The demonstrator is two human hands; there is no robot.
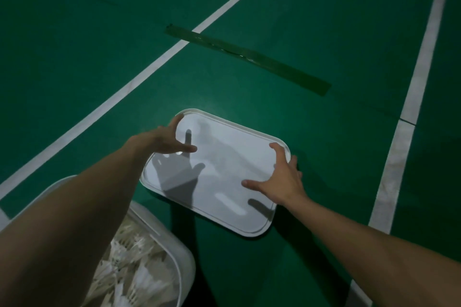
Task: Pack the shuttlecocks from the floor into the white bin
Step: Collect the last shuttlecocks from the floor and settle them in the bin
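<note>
**Q:** Quick check: where was the lid (224,169)?

**A:** Flat on the floor (324,32), right in front of you. Its long axis ran from far-left to near-right. It lay just beyond the bin (184,259), apart from it.

**Q:** And the hands?

**A:** You had one at each end. Your left hand (167,141) was at the far-left corner, fingers spread, thumb out over the top. Your right hand (279,177) straddled the right rim, thumb and forefinger over the lid and the other fingers outside it. Both were splayed, clamped on nothing. (The shadows on the lid sat offset from the hands, so I judged you were hovering; actual contact couldn't be confirmed.)

**Q:** Which was nearer?

**A:** Neither clearly; both sat at the rim. The right one already had fingers either side of the edge.

**Q:** What did the next move turn on?

**A:** The bin was down and to your left, under your left forearm. My guess: the lid had to come back toward you and leftward, and turn to match the bin's opening.

**Q:** Shuttlecocks (134,264)?

**A:** Heaped in the bin. None showed on the floor in this view.

**Q:** Any writing?

**A:** None readable. No brand or label on lid or bin. Only white lines (149,67) and a dark tape strip (249,56).
</note>
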